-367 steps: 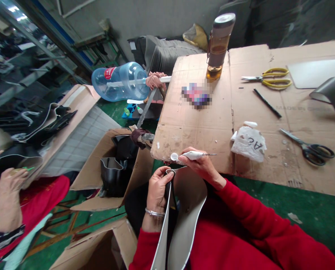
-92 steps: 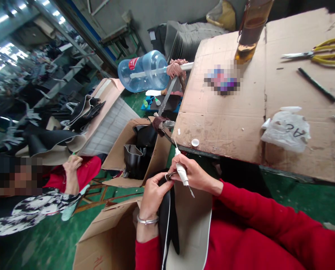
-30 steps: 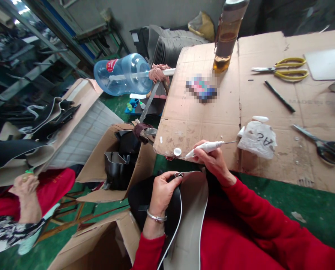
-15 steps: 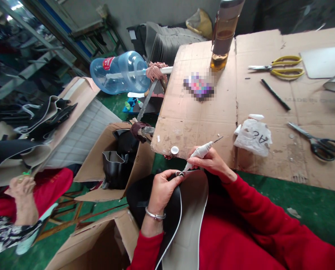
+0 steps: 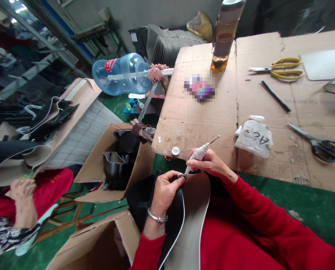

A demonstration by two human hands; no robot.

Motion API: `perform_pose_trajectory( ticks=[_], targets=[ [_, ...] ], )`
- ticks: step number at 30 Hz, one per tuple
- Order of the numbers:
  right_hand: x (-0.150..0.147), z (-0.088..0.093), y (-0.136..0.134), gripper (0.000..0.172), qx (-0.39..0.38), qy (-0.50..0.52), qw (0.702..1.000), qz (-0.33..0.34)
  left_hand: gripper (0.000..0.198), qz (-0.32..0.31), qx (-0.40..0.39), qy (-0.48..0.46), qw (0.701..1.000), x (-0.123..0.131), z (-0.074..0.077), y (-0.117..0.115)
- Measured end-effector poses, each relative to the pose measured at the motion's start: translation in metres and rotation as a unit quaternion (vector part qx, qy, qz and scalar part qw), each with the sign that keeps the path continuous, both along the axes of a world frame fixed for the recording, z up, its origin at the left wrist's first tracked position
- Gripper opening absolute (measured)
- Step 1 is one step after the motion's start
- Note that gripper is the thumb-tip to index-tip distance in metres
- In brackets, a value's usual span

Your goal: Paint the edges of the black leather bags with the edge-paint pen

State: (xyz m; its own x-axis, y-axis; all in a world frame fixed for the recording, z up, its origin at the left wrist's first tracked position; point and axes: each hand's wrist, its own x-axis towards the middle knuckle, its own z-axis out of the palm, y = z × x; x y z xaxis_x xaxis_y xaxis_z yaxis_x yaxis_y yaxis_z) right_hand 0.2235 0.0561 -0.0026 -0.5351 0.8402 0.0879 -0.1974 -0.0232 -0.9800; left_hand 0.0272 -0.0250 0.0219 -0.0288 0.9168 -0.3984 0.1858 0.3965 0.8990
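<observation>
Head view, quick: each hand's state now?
Left hand: closed, pinching the black-and-beige, white-edged sheet.
Right hand: closed, holding the white, tapered, pen-like tool.

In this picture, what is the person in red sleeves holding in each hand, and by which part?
The left hand pinches the black and grey piece at its top edge; the right hand holds the white tapered tool around its middle.

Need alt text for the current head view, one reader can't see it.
A person's left hand pinches the edge of a black piece with a pale inner side, while the right hand holds a white pen-like tool, its narrow tip at the pinched spot. A cardboard-covered table beyond bears yellow-handled snips, black-handled scissors and a bottle.
</observation>
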Motion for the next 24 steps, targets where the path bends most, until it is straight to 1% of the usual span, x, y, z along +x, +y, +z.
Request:
perform_pose_trajectory(
  ticks=[4,8,10,12,15,17,20,24],
  targets=[
    [0.001,0.000,0.001,0.029,-0.018,0.003,1.000,0.019,0.014,0.015,-0.011,-0.020,1.000,0.003,-0.001,-0.001],
    [0.002,0.000,0.000,0.031,-0.032,0.013,0.999,0.012,0.014,0.036,-0.051,-0.086,0.994,0.004,-0.007,-0.002],
    [0.002,-0.001,-0.001,0.032,-0.038,0.020,0.999,-0.022,0.015,0.053,-0.068,-0.114,0.990,0.003,-0.010,-0.001],
    [-0.001,-0.004,-0.002,0.031,-0.035,0.020,0.996,-0.081,0.016,0.083,-0.074,-0.124,0.986,0.001,-0.013,-0.001],
    [-0.008,-0.007,-0.004,0.026,0.010,-0.015,0.985,-0.174,0.019,0.135,-0.050,-0.108,0.984,-0.003,-0.019,-0.001],
    [-0.013,-0.009,-0.004,0.024,0.047,-0.052,0.976,-0.205,0.021,0.154,-0.031,-0.095,0.983,-0.005,-0.023,-0.001],
    [-0.019,-0.009,-0.004,0.023,0.075,-0.083,0.969,-0.219,0.027,0.144,-0.026,-0.086,0.985,-0.006,-0.027,-0.002],
    [-0.020,-0.009,-0.004,0.025,0.084,-0.089,0.970,-0.208,0.029,0.098,-0.040,-0.080,0.991,-0.007,-0.026,-0.003]
  ],
)
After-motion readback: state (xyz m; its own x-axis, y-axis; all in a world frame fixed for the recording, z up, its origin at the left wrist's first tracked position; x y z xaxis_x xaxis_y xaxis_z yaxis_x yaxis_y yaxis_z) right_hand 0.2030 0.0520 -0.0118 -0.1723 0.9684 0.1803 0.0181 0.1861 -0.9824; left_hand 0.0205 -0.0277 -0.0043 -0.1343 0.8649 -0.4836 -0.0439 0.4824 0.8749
